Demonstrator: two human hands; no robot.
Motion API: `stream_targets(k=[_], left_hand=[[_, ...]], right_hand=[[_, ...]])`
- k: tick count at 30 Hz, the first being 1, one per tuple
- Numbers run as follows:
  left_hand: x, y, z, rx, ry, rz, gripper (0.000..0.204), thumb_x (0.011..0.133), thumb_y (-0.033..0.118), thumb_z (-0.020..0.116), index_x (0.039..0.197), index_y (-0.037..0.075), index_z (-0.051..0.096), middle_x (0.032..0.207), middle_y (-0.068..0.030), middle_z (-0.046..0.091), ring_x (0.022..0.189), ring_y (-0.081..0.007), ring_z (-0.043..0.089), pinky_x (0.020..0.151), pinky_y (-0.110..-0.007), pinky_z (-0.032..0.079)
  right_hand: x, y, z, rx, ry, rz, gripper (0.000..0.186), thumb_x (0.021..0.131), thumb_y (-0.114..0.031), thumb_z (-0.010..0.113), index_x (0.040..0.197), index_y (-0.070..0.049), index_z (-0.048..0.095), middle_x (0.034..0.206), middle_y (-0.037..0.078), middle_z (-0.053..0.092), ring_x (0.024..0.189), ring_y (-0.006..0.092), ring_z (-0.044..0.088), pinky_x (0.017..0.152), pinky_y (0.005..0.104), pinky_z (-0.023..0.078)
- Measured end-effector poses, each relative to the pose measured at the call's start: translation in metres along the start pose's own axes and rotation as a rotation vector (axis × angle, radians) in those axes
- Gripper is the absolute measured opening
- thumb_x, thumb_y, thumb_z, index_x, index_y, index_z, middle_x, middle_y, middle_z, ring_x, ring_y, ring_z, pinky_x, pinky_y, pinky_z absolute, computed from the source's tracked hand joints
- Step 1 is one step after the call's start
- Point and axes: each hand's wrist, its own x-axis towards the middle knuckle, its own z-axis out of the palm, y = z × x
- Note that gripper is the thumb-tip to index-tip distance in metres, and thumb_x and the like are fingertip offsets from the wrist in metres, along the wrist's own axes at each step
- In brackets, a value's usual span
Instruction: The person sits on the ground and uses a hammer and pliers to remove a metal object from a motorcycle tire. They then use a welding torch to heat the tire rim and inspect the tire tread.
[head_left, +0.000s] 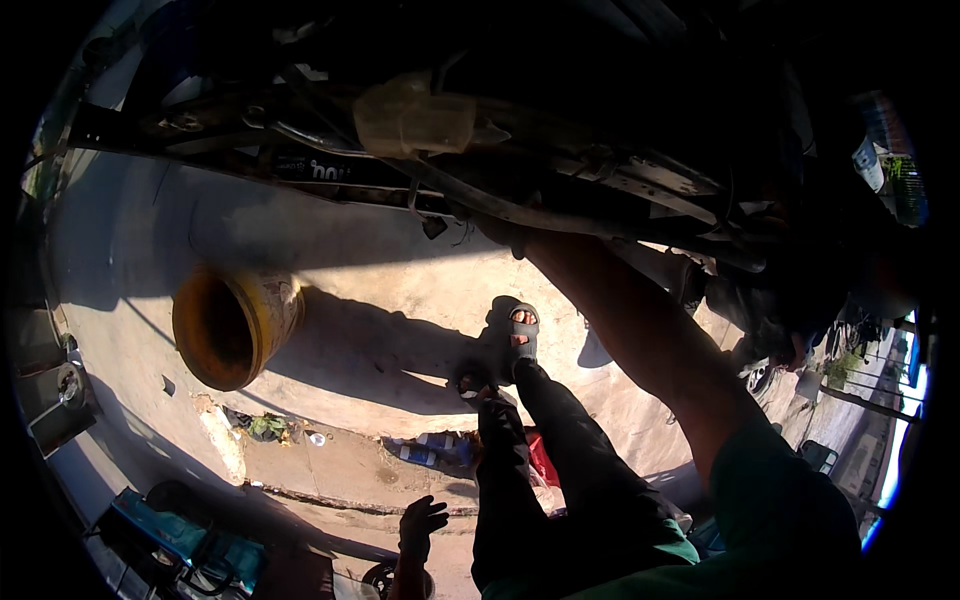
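Note:
My right arm reaches up to my right hand point(505, 230), which is under a long bent metal bar point(540, 215) on the dark underside of what looks like a vehicle. Its fingers are lost in shadow, so what they touch cannot be made out. A small dark piece with wires point(433, 227) hangs left of that hand. Above it is a translucent plastic container point(410, 120). My left hand point(420, 525) is low in the view, dark, with its fingers apart and nothing visible in them. My sandalled foot point(523, 338) shows below the bar.
A yellow bucket point(285, 318) lies on its side on sunlit concrete at left. Blue bottles point(420, 448) and a red item point(543, 460) lie by a cracked edge. A teal and black object point(175, 525) is at lower left, dark clutter point(800, 330) at right.

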Motion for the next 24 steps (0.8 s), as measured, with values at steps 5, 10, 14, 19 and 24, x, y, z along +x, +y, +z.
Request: stream_targets(k=[5, 10, 14, 19, 24], left_hand=[[-0.005, 0.017, -0.001, 0.072, -0.01, -0.006, 0.043, 0.103, 0.026, 0.055, 0.136, -0.001, 0.051, 0.121, -0.0286, 0.067, 0.1, -0.0375, 0.072, 0.083, -0.043, 0.062], [-0.005, 0.051, 0.012, 0.212, -0.085, 0.013, 0.044, 0.104, 0.028, 0.054, 0.137, 0.001, 0.051, 0.123, -0.0273, 0.067, 0.099, -0.0358, 0.072, 0.083, -0.042, 0.061], [-0.007, 0.087, 0.041, 0.341, -0.107, 0.046, 0.045, 0.101, 0.029, 0.059, 0.137, 0.002, 0.052, 0.123, -0.0268, 0.066, 0.096, -0.034, 0.073, 0.083, -0.04, 0.061], [0.016, 0.11, 0.108, 0.566, -0.047, 0.025, 0.048, 0.102, 0.037, 0.058, 0.134, 0.002, 0.054, 0.118, -0.0255, 0.069, 0.093, -0.0322, 0.073, 0.08, -0.04, 0.061], [0.019, 0.096, 0.25, 0.897, -0.19, 0.107, 0.046, 0.104, 0.035, 0.054, 0.135, 0.002, 0.053, 0.12, -0.0228, 0.069, 0.093, -0.0295, 0.072, 0.081, -0.038, 0.06]], right_hand=[[-0.055, -0.039, -0.003, 0.695, -0.027, -0.005, 0.024, 0.104, -0.019, 0.051, 0.088, -0.005, 0.061, 0.064, 0.0, 0.056, 0.049, 0.0078, 0.043, 0.044, 0.0252, 0.034], [-0.174, -0.009, -0.006, 1.098, -0.083, 0.535, 0.041, 0.104, -0.037, 0.048, 0.129, -0.007, 0.061, 0.118, 0.012, 0.067, 0.092, 0.0218, 0.065, 0.076, 0.035, 0.054], [-0.273, 0.089, 0.008, 2.05, -0.253, 0.331, 0.055, 0.104, -0.045, 0.047, 0.14, -0.004, 0.055, 0.137, 0.014, 0.06, 0.113, 0.0323, 0.061, 0.097, 0.0424, 0.049], [-0.37, 0.114, -0.055, 2.318, -0.18, 0.12, 0.059, 0.104, -0.049, 0.042, 0.138, -0.003, 0.057, 0.133, 0.014, 0.063, 0.124, 0.0327, 0.058, 0.1, 0.0433, 0.049], [-0.474, 0.168, -0.112, 1.787, 0.267, -0.069, 0.049, 0.105, -0.017, 0.051, 0.149, 0.003, 0.042, 0.15, 0.016, 0.05, 0.142, 0.0315, 0.045, 0.111, 0.0424, 0.044]])
